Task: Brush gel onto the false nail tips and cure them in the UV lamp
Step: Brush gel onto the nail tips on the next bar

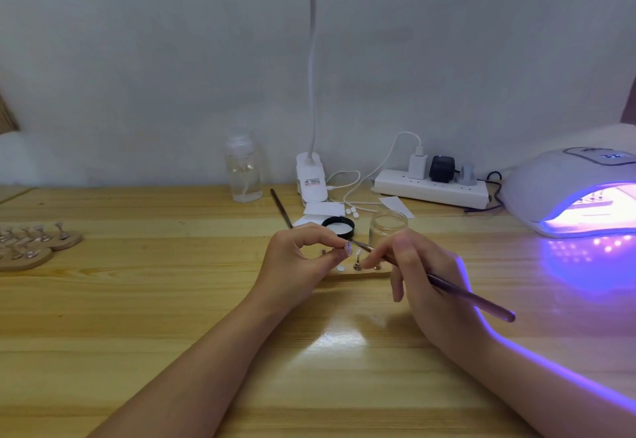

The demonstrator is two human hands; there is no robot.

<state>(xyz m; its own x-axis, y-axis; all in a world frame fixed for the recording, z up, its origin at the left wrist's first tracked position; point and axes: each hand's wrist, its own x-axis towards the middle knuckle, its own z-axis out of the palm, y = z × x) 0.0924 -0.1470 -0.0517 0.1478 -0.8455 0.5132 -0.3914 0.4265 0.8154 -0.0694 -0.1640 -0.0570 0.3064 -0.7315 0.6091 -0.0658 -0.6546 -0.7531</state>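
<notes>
On the pale wooden bench (137,317), the left hand (296,265) pinches a small clear false nail tip (347,247) between thumb and forefinger, holding it just above the bench near the middle of the view. The right hand (423,275) grips a slim purple-handled gel brush (461,291) like a pen, its fingers curled round the shaft; the bristle end meets the held nail tip, while the handle slants back to the right over the hand.

Just beneath the two hands lies a flat wooden holder board (364,274) with small metal stands (358,265) on it; one stand carries another clear tip. A small white dot lies on the board beside the left thumb.

Behind the hands stand a clear glass jar (389,227) without its lid and, just to its left, a black round lid (339,226) lying face up. Farther back are a clear plastic bottle (242,170), a white clip-on desk lamp (311,93) lit overhead, and a white power strip (430,189) with plugs.

At the right edge sits a white domed UV curing lamp (557,189), switched on and casting violet light over the bench and the right forearm. At the far left, well apart, rest more wooden boards holding rows of nail tips (31,245).
</notes>
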